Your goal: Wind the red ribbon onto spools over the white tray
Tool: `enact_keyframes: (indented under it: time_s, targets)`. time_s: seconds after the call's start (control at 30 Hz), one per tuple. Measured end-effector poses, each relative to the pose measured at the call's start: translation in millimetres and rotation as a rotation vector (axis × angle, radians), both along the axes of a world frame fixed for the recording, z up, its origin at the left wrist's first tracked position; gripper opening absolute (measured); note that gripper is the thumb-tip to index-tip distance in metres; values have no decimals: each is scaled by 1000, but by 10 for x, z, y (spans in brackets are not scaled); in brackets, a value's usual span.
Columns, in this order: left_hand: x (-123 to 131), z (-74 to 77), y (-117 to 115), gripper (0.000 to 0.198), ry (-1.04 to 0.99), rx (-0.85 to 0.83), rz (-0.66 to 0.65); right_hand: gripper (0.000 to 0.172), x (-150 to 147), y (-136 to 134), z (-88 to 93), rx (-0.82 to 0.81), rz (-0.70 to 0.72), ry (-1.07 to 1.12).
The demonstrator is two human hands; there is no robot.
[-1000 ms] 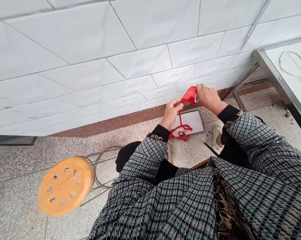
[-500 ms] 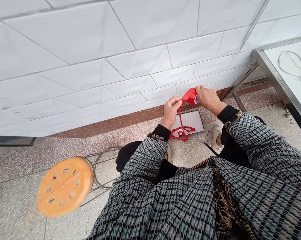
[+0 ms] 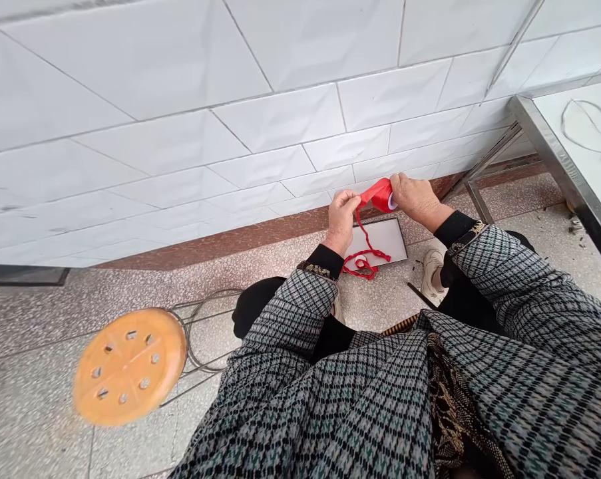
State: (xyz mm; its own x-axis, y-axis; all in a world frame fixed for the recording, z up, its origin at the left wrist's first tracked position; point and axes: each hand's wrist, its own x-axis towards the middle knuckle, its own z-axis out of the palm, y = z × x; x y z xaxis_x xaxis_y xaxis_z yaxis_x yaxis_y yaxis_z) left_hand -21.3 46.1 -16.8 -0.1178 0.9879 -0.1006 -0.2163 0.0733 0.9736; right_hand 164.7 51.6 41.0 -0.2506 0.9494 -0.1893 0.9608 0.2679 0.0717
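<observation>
My right hand (image 3: 416, 197) grips a roll of red ribbon (image 3: 383, 197) by its right end, where the white core shows. My left hand (image 3: 341, 216) pinches the loose red ribbon (image 3: 368, 194) just left of the roll, so a short wide stretch spans the two hands. From the pinch, a narrow bunched strand (image 3: 365, 234) hangs down. Its lower end lies in loops and curls over a white shallow box or board with a dark edge (image 3: 387, 241), low on the floor between my feet.
At left stands a stool with a round orange, holed seat (image 3: 130, 366) and thin metal legs. A metal-framed table (image 3: 544, 136) with a coil of pale wire (image 3: 590, 123) is at right. The white tiled wall (image 3: 300, 133) rises close in front.
My left fingers have moved slightly left from the roll, and the ribbon between the hands is a little longer. The hanging strand looks more bunched. My right hand stays on the roll.
</observation>
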Motion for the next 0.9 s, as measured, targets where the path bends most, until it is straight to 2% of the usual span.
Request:
enact_keyframes:
  time_s: [0.23, 0.47, 0.7, 0.9]
  targets:
    - [33, 94, -34, 23, -155, -67, -37, 42, -3, -5, 17, -10, -18, 4]
    - [-30, 195, -100, 31, -252, -158, -259, 43, 74, 69, 108, -6, -76, -14]
    - [-57, 195, -172, 33, -288, -194, -359, 36, 303, 231, -15, 42, -165, 56]
    - [46, 189, -269, 30, -230, -152, -422, 39, 303, 289, -42, 3, -238, 109]
